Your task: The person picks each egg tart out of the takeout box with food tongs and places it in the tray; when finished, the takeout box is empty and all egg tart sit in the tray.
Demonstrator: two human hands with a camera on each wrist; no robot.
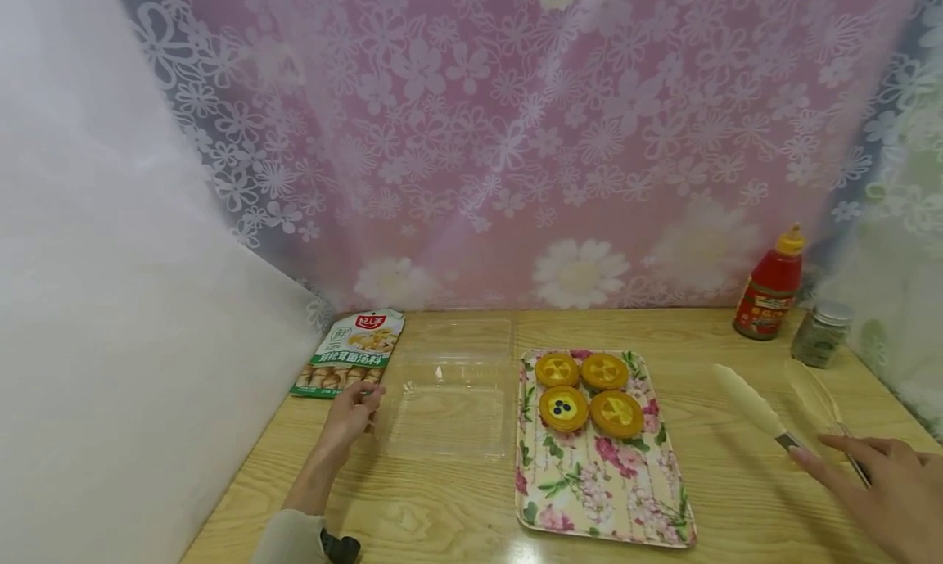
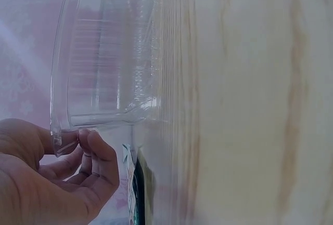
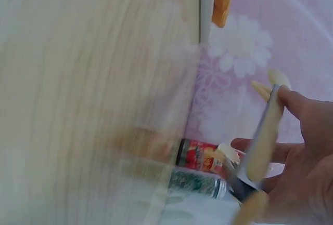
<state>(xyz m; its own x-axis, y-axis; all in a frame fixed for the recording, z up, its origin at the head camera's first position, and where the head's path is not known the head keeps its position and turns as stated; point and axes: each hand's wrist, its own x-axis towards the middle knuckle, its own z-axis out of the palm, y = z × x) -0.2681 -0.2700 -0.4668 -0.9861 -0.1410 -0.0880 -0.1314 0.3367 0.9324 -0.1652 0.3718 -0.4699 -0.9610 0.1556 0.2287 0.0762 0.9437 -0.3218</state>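
Observation:
My left hand pinches the left corner of a clear plastic box between thumb and fingers, as the left wrist view shows. The box stands on the wooden table with its clear lid folded back. In my right hand is a pair of tongs with cream-coloured tips, spread apart with nothing between them. Several egg tarts sit at the back of a floral tray; one tart carries dark berries, and another has yellow pieces on top.
Behind the left hand lies a green-and-white food pouch. A red sauce bottle with a yellow cap and a glass jar stand at the back right. Floral curtain hangs along the table's rear edge.

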